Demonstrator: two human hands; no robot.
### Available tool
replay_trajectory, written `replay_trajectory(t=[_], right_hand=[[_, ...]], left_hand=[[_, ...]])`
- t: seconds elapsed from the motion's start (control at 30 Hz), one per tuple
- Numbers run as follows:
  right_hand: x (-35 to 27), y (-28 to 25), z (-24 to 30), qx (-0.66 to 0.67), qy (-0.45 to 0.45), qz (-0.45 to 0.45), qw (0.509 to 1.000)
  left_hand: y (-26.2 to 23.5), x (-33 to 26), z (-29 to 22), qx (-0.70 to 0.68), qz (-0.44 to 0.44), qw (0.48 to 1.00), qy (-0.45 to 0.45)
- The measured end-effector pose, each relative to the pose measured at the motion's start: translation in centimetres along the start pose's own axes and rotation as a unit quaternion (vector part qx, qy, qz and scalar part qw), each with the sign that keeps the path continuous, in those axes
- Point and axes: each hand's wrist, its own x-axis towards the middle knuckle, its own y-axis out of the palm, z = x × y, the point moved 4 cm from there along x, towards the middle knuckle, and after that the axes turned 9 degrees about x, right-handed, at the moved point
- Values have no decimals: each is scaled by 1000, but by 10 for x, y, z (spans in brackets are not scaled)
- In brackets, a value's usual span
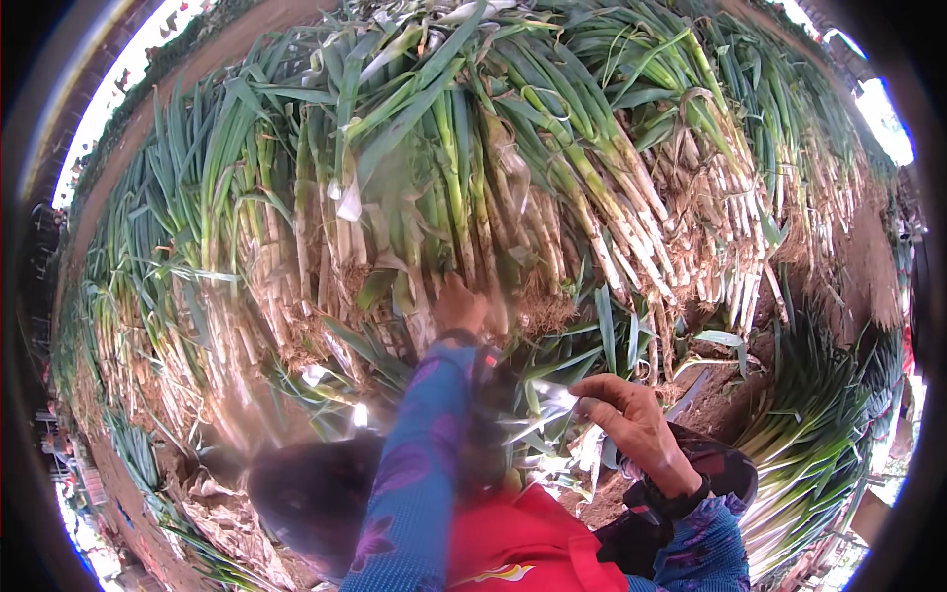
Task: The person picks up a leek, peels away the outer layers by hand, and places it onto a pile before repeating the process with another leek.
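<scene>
Long green onions (621,222) with white, soil-marked stalks and green tops lean in a thick row before me. My left hand (462,308) reaches forward to the foot of the row. Its fingers look closed around a green onion stalk (483,232), though leaves and blur partly hide them. My right hand (636,424) hovers at the right over loose leaf scraps, thumb and forefinger pinched together. What that pinch holds, if anything, I cannot make out. Pale peeled leaves (552,409) lie just beside its fingertips.
At the lower right rests a pile of cleaner green onions (804,449) with white stalks. Dry husks (222,508) litter the soil at the lower left. Torn green leaves (607,326) lie between the row and my knees. Brown soil (873,261) shows at the right.
</scene>
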Motion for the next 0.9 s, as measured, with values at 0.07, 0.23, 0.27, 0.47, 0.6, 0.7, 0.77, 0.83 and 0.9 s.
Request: replay_trajectory(t=[0.07, 0.23, 0.27, 0.47, 0.6, 0.7, 0.77, 0.83, 0.9], right_hand=[[1, 0, 1, -15, -22, -7, 1000], [-3, -8, -11, 11, 5, -39, 999], [-2, -10, -14, 12, 4, -39, 999], [15, -26, -37, -100, -9, -91, 991], [17, -33, -51, -48, 44, -94, 993], [8, -40, -77, 126, 138, -48, 981], [4, -39, -98, 190, 145, -29, 971], [-10, -26, -101, 290, 167, -6, 942], [-30, -20, -95, 285, 179, 3, 942]], left_hand=[[-3, 1, -4, -3, 13, 1000, 6], [-26, -12, -16, -69, 99, 993, 9], [-28, -16, -18, -128, 170, 977, 19], [-42, -117, -59, -404, 378, 833, 6], [-70, -198, -98, -458, 481, 741, 104], [-64, -209, -94, -324, 500, 790, 146], [-58, -193, -73, -261, 442, 852, 101], [-59, -174, -52, -371, 380, 847, 35], [-69, -168, -61, -450, 364, 815, 22]])
